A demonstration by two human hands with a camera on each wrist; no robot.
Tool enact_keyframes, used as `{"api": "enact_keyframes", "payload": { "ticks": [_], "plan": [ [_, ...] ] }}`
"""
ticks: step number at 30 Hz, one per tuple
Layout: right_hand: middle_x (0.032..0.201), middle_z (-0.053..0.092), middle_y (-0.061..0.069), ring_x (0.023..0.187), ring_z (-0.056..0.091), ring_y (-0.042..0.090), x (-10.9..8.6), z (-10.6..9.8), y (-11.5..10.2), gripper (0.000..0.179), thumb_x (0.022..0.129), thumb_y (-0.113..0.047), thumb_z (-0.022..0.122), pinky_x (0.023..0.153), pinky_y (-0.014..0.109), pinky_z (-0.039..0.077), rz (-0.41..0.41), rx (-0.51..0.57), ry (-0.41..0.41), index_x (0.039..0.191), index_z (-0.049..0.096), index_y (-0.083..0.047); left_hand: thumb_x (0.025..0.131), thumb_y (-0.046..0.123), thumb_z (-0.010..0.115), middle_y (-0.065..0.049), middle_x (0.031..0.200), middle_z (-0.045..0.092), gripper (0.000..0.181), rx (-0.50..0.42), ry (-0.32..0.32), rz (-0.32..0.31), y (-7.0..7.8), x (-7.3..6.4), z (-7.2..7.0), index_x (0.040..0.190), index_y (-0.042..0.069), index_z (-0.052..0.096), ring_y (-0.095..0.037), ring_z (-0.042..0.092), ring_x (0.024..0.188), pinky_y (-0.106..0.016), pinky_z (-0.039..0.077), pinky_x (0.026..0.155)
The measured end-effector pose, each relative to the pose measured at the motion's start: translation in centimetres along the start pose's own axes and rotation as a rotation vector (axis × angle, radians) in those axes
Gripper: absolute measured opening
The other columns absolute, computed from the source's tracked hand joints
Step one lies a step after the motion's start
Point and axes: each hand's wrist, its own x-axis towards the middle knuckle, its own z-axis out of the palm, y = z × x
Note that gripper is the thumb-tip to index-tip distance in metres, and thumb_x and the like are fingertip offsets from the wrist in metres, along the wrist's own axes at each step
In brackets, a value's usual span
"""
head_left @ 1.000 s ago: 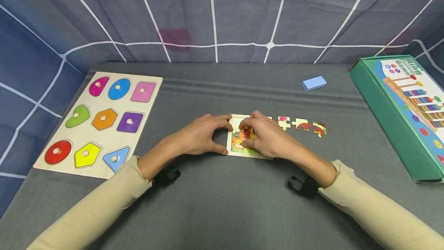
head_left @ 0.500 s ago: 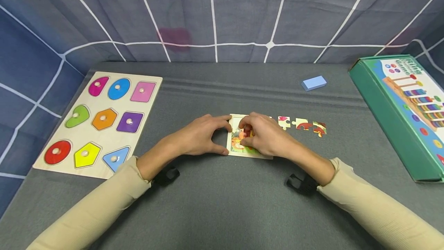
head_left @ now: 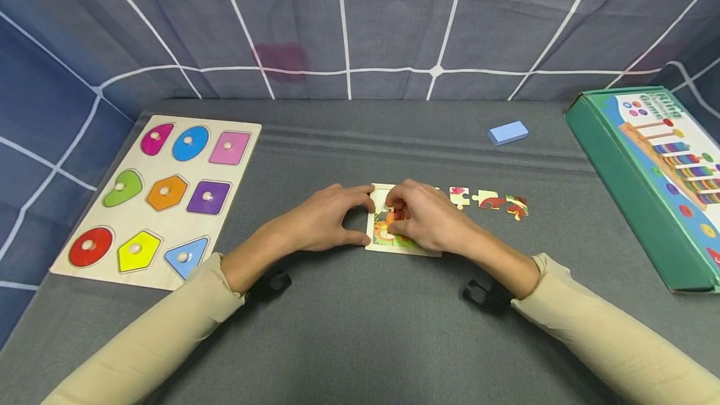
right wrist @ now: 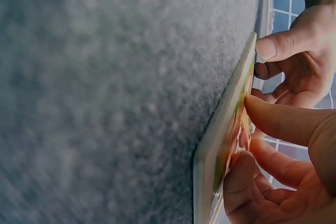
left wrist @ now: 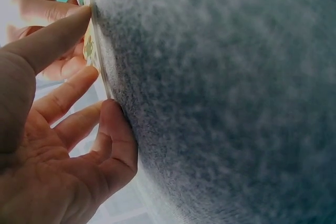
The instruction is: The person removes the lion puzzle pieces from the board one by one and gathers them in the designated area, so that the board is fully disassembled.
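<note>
A small wooden jigsaw tray (head_left: 380,195) with a colourful cartoon picture lies flat in mid-table. My left hand (head_left: 323,220) holds its left side, thumb at the near corner and index finger at the far one. In the left wrist view, curled fingers (left wrist: 118,124) rest along the tray's edge. Over the picture, my right hand (head_left: 430,217) pinches a reddish jigsaw piece (right wrist: 242,139) between thumb and fingers, mostly hidden by them. Right of the tray lie three loose jigsaw pieces (head_left: 459,197) in a row.
At left is a wooden shape board (head_left: 236,136) with several coloured knobbed shapes. A blue block (head_left: 508,133) lies toward the back right. A green toy box (head_left: 624,192) stands at the right edge. Checked cloth (head_left: 394,24) hangs behind the table (head_left: 360,330).
My right thumb has come slightly closer to its fingers over the picture. The left hand and tray hold their place, and the loose pieces stay put.
</note>
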Motion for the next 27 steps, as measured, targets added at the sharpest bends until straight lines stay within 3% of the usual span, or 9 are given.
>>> {"api": "enact_keyframes", "payload": {
  "ticks": [15, 27],
  "plan": [
    [0.076, 0.056, 0.000, 0.068, 0.051, 0.015, 0.31, 0.07, -0.18, 0.027, 0.076, -0.010, 0.082, 0.064, 0.033, 0.040, 0.001, 0.019, 0.012, 0.097, 0.066, -0.004, 0.081, 0.032, 0.083, -0.008, 0.151, 0.044, 0.043, -0.004, 0.001, -0.010, 0.17, 0.04, -0.15, 0.116, 0.015, 0.065, -0.029, 0.052, 0.119, -0.044, 0.039, 0.100],
    [0.078, 0.059, 0.000, 0.071, 0.054, 0.014, 0.33, 0.12, -0.10, 0.031, 0.077, -0.009, 0.081, 0.067, 0.033, 0.044, -0.008, 0.010, 0.018, 0.104, 0.070, 0.000, 0.080, 0.031, 0.084, -0.009, 0.150, 0.045, 0.043, -0.006, 0.008, -0.005, 0.16, 0.09, -0.16, 0.115, 0.015, 0.065, -0.029, 0.053, 0.119, -0.044, 0.040, 0.099]
  ]
}}
